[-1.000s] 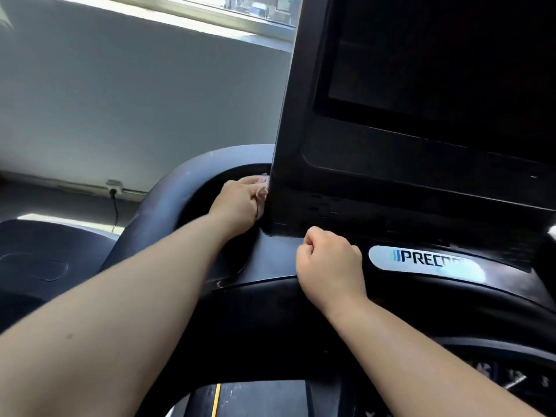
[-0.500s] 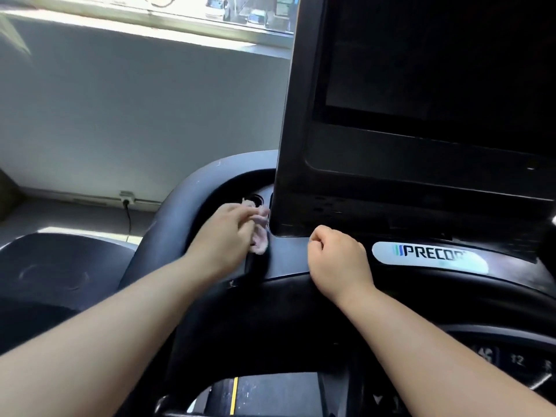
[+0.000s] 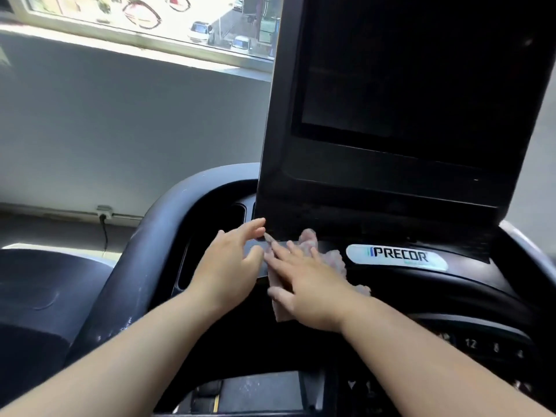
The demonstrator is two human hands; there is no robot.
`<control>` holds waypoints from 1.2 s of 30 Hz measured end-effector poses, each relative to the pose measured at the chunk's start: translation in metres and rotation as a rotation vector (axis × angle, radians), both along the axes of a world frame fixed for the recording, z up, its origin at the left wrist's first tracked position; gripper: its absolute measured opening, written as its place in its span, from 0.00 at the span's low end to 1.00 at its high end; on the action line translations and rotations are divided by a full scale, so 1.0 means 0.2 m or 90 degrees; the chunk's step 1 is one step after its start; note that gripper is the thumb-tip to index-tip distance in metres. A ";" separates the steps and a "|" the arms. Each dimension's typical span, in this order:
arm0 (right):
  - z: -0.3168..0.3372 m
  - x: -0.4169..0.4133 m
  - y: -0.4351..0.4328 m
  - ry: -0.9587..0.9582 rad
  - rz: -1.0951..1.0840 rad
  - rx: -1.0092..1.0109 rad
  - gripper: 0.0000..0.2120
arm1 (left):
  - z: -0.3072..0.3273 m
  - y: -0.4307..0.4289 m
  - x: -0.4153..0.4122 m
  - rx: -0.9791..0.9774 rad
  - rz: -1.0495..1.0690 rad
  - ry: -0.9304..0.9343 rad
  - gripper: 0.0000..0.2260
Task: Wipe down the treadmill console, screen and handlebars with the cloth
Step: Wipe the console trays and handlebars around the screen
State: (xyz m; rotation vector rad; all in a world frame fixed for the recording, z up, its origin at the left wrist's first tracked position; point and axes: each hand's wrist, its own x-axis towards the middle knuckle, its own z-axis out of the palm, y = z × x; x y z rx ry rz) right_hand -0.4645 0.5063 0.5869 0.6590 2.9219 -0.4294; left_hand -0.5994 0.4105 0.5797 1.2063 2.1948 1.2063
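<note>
Right hand (image 3: 310, 284) flat on cloth (image 3: 335, 260); screen (image 3: 406, 85) just beyond.

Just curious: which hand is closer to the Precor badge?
Right. The right hand lies flat on the cloth just left of the badge; the left hand is farther left.

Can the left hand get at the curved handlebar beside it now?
Probably yes: the left hand is open, and the handlebar curves close beside it with nothing between them.
</note>
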 end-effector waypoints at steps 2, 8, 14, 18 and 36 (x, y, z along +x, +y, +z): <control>-0.01 0.03 0.03 -0.070 0.027 0.051 0.29 | -0.01 -0.08 -0.07 -0.070 -0.023 0.142 0.21; 0.00 0.14 0.18 -0.174 -0.177 0.097 0.27 | -0.08 -0.31 -0.23 -0.153 0.058 0.333 0.23; -0.15 -0.24 -0.21 -0.142 -0.026 0.099 0.29 | -0.10 -0.50 -0.25 -0.188 0.156 0.309 0.24; -0.16 -0.26 -0.26 -0.161 0.147 0.081 0.32 | -0.14 -0.60 -0.16 -0.192 0.215 0.277 0.20; -0.31 -0.47 -0.32 -0.107 0.375 0.224 0.37 | -0.23 -0.86 0.10 -0.352 0.674 0.162 0.20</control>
